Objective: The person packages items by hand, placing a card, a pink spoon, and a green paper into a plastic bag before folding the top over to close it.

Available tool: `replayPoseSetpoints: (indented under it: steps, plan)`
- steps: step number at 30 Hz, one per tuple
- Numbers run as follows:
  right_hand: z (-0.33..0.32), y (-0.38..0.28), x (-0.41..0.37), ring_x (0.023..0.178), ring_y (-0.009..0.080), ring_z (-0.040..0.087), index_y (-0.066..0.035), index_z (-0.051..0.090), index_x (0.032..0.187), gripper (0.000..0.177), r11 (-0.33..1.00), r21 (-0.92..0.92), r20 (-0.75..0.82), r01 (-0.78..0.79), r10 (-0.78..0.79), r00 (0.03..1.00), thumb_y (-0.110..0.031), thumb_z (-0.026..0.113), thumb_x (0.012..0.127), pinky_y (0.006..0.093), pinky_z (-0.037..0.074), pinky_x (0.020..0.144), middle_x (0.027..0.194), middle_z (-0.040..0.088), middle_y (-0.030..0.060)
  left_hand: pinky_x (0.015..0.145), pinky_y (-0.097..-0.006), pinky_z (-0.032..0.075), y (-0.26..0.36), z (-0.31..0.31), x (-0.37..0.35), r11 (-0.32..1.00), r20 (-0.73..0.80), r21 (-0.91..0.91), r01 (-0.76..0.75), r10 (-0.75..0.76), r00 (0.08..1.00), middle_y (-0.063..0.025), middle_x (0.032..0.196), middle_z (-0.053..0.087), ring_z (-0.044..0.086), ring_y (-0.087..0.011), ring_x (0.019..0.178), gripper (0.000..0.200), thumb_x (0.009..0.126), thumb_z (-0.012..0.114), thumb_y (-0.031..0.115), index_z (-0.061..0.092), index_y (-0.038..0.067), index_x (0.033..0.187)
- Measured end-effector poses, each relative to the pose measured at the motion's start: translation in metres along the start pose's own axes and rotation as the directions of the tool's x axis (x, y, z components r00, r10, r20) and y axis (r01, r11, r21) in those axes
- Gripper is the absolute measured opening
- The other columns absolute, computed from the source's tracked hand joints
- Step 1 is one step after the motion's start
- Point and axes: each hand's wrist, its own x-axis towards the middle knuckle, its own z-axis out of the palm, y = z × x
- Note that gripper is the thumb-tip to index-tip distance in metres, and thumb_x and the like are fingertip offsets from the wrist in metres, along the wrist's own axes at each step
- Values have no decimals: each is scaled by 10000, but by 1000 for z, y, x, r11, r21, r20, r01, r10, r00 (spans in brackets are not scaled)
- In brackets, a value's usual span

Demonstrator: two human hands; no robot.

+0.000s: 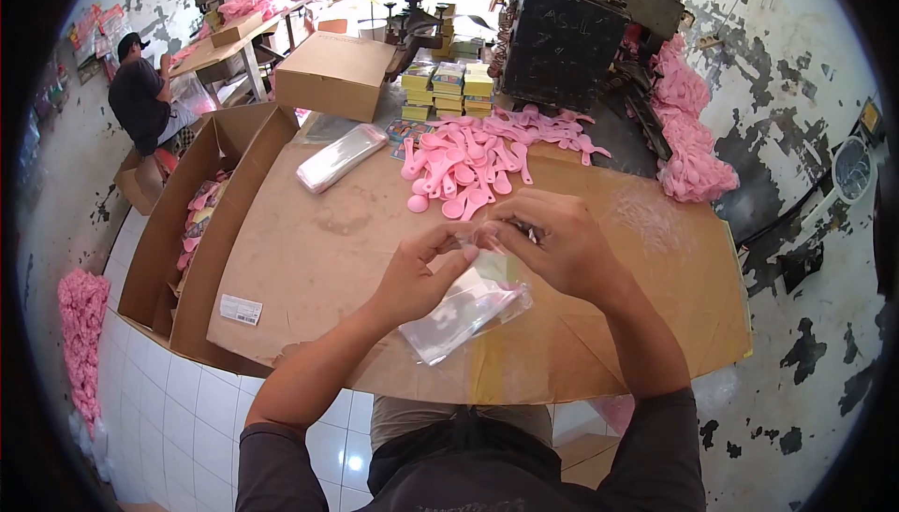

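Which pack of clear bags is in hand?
The near pack, pinched between left hand and right hand; the far pack lies alone near the closed box.

Both forearms reach forward and converge in front of the chest, dark sleeves ending at the elbows. The left hand (419, 278) and the right hand (554, 242) meet fingertip to fingertip, fingers (501, 229) curled into pinches, wrists bent slightly inward.

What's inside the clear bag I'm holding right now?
A pale yellow-green card shows through the clear bag near its top. Lower down the bag looks see-through and empty. The left hand and right hand cover the mouth, so anything there is hidden.
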Motion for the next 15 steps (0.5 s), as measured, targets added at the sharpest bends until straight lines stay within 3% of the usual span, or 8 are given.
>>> replayPoseSetpoints:
  steps: [3, 9, 15]
  plan:
    - [9, 0, -2, 706, 262, 644, -17, 717, 976, 133, 998, 68, -10, -12, 13, 1000, -140, 739, 930, 384, 509, 655, 816, 667, 125, 960, -310, 550, -5, 0, 3, 998, -41, -57, 7, -9, 999, -72, 1072, 762, 706, -140, 1063, 264, 1019, 641, 99, 662, -16, 1255]
    - [14, -1, -3, 672, 228, 633, -22, 720, 992, 134, 996, 94, -68, -3, 9, 998, -143, 739, 940, 355, 513, 613, 842, 666, 107, 969, -321, 556, -2, 0, 3, 972, 7, -230, 47, -47, 999, -125, 1163, 722, 689, -161, 1087, 214, 1029, 626, 52, 643, -49, 1217]
    - [19, 3, -4, 685, 182, 647, -28, 714, 1025, 117, 995, 94, -160, 31, -16, 987, -78, 743, 924, 301, 518, 580, 873, 669, 85, 970, -310, 559, 9, 6, 2, 993, -30, -98, -70, 67, 997, -120, 1168, 731, 710, -164, 1069, 295, 1026, 630, 47, 613, -35, 1309]
